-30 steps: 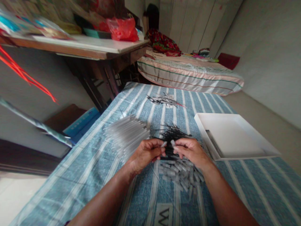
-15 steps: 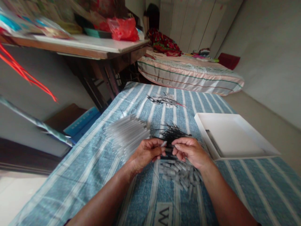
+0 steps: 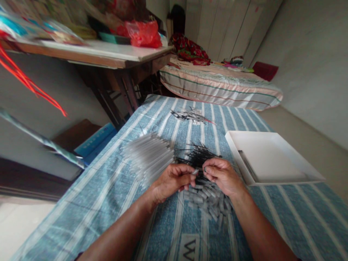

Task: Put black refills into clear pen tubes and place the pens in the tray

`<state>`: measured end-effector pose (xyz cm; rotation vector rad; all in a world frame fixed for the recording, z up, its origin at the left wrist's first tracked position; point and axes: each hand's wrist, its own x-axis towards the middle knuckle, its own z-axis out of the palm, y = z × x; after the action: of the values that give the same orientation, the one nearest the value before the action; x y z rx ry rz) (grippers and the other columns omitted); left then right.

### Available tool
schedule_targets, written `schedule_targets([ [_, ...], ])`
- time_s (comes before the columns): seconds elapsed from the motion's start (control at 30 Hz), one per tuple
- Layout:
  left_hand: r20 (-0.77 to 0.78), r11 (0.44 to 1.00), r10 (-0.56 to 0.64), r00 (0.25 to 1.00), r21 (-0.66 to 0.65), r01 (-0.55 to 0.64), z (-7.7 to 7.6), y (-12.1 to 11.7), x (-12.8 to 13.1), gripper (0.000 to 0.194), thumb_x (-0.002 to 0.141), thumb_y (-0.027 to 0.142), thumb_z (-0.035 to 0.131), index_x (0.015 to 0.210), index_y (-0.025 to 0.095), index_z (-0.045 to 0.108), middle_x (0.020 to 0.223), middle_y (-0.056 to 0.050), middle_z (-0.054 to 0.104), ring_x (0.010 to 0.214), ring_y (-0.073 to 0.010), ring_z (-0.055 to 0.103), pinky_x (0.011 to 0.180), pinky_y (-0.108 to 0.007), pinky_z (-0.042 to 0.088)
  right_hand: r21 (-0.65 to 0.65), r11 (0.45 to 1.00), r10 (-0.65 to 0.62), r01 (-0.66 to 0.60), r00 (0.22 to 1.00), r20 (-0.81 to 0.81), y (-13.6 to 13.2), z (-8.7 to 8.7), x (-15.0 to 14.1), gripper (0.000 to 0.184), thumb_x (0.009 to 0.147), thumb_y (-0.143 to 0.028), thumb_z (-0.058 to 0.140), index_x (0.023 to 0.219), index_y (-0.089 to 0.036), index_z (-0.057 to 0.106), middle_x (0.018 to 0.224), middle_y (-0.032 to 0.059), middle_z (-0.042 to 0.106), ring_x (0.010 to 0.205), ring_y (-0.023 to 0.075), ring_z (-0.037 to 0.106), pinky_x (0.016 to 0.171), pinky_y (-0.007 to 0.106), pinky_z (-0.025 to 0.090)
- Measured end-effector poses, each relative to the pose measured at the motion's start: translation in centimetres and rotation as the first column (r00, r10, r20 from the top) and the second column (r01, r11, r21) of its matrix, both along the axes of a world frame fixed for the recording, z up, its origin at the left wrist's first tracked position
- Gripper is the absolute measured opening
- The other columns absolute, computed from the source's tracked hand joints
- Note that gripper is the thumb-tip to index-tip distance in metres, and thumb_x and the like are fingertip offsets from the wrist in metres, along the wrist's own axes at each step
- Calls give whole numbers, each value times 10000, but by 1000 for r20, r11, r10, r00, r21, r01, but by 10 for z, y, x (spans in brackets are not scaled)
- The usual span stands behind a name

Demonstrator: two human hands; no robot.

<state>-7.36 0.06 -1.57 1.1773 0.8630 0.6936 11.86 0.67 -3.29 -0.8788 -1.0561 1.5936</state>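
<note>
Both hands pinching small parts over the heaps

Near edge of the surface (image 3: 103, 203) cut off for me. Grey caps (image 3: 202, 199) heaped loose, probably for quick reach. Above: left hand (image 3: 175, 178), fingers pinching a pale piece (image 3: 195, 172); right hand (image 3: 221, 175), fingers pinching a tiny bit (image 3: 205, 169), mostly hidden, can't identify. Black sticks (image 3: 199, 152) beyond, partly covered. Clear tubes (image 3: 149, 156) aligned toward left edge, likely for order. White tray (image 3: 277, 156), right edge. Far-edge heap (image 3: 189, 116) unreadable.

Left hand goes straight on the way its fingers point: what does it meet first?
Probably the right hand, just across a small gap; depth is unclear from this single view.
</note>
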Motion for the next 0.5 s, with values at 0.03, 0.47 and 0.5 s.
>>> schedule_targets([
  [0.03, 2, 1000, -6, 1000, 3, 6, -1, 0, 0, 233, 733, 319, 667, 886, 144, 685, 664, -15, 663, 492, -65, 486, 433, -174, 322, -4, 1000, -20, 20, 1000, -16, 0, -1, -1, 156, 627, -250, 756, 721, -153, 679, 515, -21, 597, 402, 52, 442, 380, 176, 304],
  [0.47, -43, 997, -73, 996, 35, 74, -2, 0, 0, 219, 783, 316, 618, 887, 136, 686, 679, -18, 641, 515, -67, 492, 440, -167, 327, -19, 999, 44, -45, 998, -53, -5, 0, -8, 115, 660, -210, 728, 757, -162, 688, 598, 11, 685, 396, 68, 521, 376, 167, 381],
  [0.5, -48, 996, -74, 996, 36, 76, -1, 0, 0, 222, 781, 319, 617, 882, 133, 686, 675, -17, 638, 512, -66, 489, 439, -168, 327, -19, 999, 48, -49, 998, -50, -5, 0, -8, 117, 661, -210, 728, 760, -161, 687, 602, 12, 687, 398, 67, 523, 377, 166, 383],
])
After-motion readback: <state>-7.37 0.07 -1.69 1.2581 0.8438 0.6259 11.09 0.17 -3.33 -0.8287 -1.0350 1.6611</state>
